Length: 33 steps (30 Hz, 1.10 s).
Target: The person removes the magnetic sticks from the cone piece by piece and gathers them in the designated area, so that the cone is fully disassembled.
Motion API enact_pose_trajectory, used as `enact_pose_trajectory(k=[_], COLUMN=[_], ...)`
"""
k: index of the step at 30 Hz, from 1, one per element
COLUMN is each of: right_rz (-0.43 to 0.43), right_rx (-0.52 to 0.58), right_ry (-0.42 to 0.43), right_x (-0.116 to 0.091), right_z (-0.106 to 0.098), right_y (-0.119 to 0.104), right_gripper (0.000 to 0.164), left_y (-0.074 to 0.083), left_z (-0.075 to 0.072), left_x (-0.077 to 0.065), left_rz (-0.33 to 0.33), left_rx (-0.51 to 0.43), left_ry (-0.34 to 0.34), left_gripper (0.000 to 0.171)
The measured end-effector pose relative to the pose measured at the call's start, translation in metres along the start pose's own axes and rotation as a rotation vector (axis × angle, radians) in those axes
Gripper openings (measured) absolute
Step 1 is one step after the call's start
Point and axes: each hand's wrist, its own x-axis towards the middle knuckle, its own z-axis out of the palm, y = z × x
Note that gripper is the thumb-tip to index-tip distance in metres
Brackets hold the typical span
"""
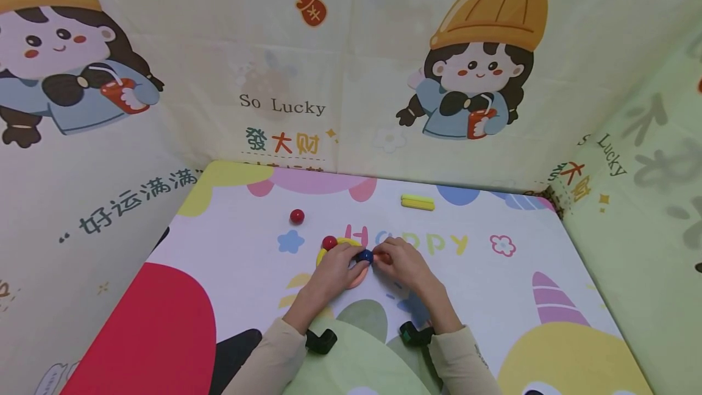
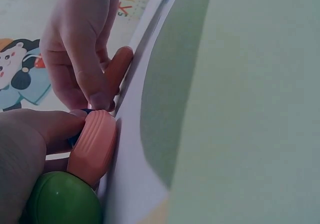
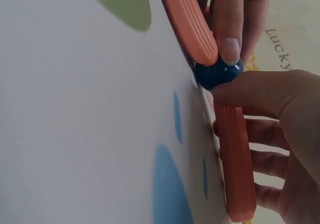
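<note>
Left hand steadies the blue ball in a pinch, thumb pressed onto it, while the right hand grips the orange bar, with the right thumb against the ball too. From my remote seat, I take the step in hand to be seating the bar on the ball. The bar lies to the right of the ball; the right thumb covers the near end, so I cannot tell whether the two have joined.

The orange curve touches the ball on its left side. Beyond and left of the ball, a red ball sits against the yellow curve; the green ball is left of it too, against the orange curve.

I would keep the left pinch firm, so that a push from the right does not knock the orange curve loose. I would bring the bar in low and square to the ball, then lift the right thumb clear to check the contact before letting go.
</note>
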Motion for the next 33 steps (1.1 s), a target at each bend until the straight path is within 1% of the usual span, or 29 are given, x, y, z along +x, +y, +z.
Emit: enact_pose_trajectory(k=[6, 15, 21, 28, 33], right_rz=[0.007, 0.017, 0.032, 0.064, 0.065], right_rx=[0.006, -0.001, 0.011, 0.010, -0.016], right_ry=[0.002, 0.002, 0.003, 0.036, 0.046], right_x=[0.0000, 0.0006, 0.0006, -0.0012, -0.0023], right_z=[0.0001, 0.0025, 0.0036, 0.0038, 0.0049], right_y=[-0.0005, -0.0002, -0.0012, 0.0007, 0.0053], right_gripper=[0.016, 0.015, 0.014, 0.008, 0.009], left_y=[-0.0016, -0.0007, -0.0009, -0.0012, -0.0016], left_z=[0.0012, 0.0022, 0.0037, 0.0046, 0.0053], left_x=[0.0006, -0.0004, -0.0012, -0.0018, -0.0017], left_rz=[0.003, -0.013, -0.003, -0.001, 0.005], left_rx=[0.011, 0.011, 0.020, 0.026, 0.030], left_ry=[0.007, 0.010, 0.029, 0.036, 0.041], left_gripper=[0.039, 0.040, 0.040, 0.041, 0.040])
